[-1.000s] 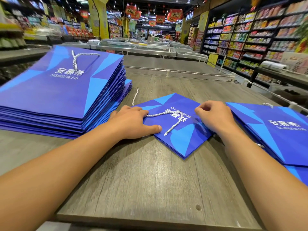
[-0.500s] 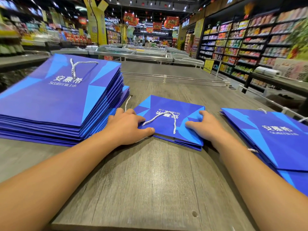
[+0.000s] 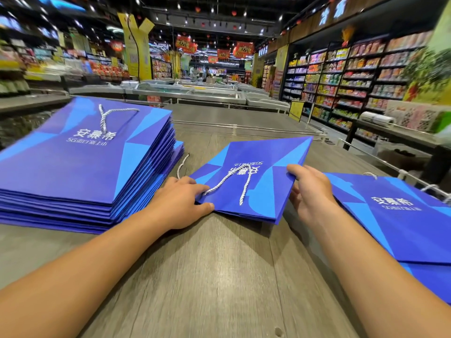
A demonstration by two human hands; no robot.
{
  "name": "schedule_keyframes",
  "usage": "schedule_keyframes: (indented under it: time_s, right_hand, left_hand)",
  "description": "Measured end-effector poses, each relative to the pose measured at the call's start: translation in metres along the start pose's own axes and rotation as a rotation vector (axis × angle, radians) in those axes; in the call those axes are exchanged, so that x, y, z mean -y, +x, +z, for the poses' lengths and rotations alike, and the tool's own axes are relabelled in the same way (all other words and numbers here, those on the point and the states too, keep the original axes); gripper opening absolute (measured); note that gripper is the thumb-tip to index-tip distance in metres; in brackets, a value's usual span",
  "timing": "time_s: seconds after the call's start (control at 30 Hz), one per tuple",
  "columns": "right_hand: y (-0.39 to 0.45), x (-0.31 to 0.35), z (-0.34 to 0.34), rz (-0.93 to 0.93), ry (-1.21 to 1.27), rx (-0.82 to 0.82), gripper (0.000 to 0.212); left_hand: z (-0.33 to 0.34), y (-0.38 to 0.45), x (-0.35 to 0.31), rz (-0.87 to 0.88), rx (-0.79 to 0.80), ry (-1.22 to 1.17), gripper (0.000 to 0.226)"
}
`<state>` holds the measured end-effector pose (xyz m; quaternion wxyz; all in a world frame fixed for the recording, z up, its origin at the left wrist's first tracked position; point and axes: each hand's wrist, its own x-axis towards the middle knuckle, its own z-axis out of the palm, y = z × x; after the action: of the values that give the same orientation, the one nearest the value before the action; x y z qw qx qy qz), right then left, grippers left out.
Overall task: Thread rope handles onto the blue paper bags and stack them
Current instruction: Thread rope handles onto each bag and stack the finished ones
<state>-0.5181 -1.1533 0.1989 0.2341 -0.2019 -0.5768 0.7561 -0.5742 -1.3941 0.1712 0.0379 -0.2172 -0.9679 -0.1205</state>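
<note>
A flat blue paper bag point(image 3: 263, 176) with a white rope handle point(image 3: 234, 182) is tilted up off the wooden table point(image 3: 214, 276), its far edge raised. My left hand point(image 3: 180, 203) pinches its near left corner, thumb on the lower edge. My right hand point(image 3: 310, 191) grips its right edge, thumb on top and fingers underneath. To the left stands a tall stack of finished blue bags point(image 3: 83, 162) with a rope handle on the top one. On the right lies a lower pile of blue bags point(image 3: 400, 220).
A loose white rope end point(image 3: 181, 165) lies on the table between the tall stack and the held bag. Metal rails point(image 3: 234, 126) edge the table at the back and right. Freezer chests point(image 3: 190, 91) and stocked shelves point(image 3: 353, 76) stand beyond.
The bag was lying flat under both hands. Now both hands grip its edges and its far side has lifted off the table. The view has tilted up slightly.
</note>
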Motion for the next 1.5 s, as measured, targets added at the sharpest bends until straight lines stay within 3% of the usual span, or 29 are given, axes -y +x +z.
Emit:
schedule_keyframes:
  time_s: [0.07,0.17,0.23,0.33,0.43,0.53,0.63,0.8,0.97,1.1,1.23,1.37,1.5]
  right_hand:
    - [0.003,-0.004,0.0,-0.102,-0.1,-0.009,0.014]
    - [0.001,-0.008,0.004,-0.269,-0.171,-0.109,0.02]
    - [-0.003,-0.009,0.008,-0.341,-0.181,-0.163,0.02]
    - [-0.009,-0.009,0.019,-0.332,-0.086,-0.17,0.035]
    - [-0.016,-0.014,0.029,-0.292,0.056,-0.074,0.04]
    - [-0.031,-0.014,0.034,-0.424,-0.009,0.021,0.043]
    - [-0.045,-0.01,0.034,-0.645,-0.138,0.214,0.052]
    - [-0.044,-0.01,0.029,-0.66,-0.394,0.322,0.067]
    - [-0.036,-0.012,0.025,-0.596,-0.589,0.273,0.065]
    - [-0.028,-0.014,0.02,-0.547,-0.853,0.267,0.056]
    - [-0.02,-0.018,0.018,-0.434,-1.032,0.367,0.037]
    - [-0.015,-0.018,0.013,-0.388,-1.065,0.405,0.028]
    - [-0.011,-0.019,0.011,-0.39,-1.15,0.419,0.03]
  left_hand:
    - [0.0,0.0,0.001,-0.008,-0.031,-0.002,0.056]
    - [0.0,0.001,-0.002,0.014,-0.207,-0.087,0.052]
    - [0.0,-0.001,-0.009,0.091,-0.307,-0.194,0.064]
    - [0.001,-0.007,-0.025,0.248,-0.306,-0.262,0.092]
    - [0.009,-0.009,-0.032,0.32,-0.246,-0.176,0.101]
    - [0.007,-0.008,-0.029,0.295,-0.282,-0.149,0.08]
    - [-0.002,-0.008,-0.026,0.234,-0.434,-0.318,0.048]
    - [-0.015,-0.01,-0.022,0.196,-0.618,-0.678,0.021]
    - [-0.026,-0.017,-0.029,0.117,-0.444,-1.346,0.023]
    - [-0.024,-0.018,-0.031,0.053,-0.315,-1.469,0.023]
    - [-0.009,-0.007,-0.014,-0.123,-0.264,-1.269,0.018]
    - [-0.01,-0.003,-0.001,-0.191,-0.307,-0.707,0.075]
    - [-0.008,-0.003,-0.004,-0.189,-0.171,-0.395,0.065]
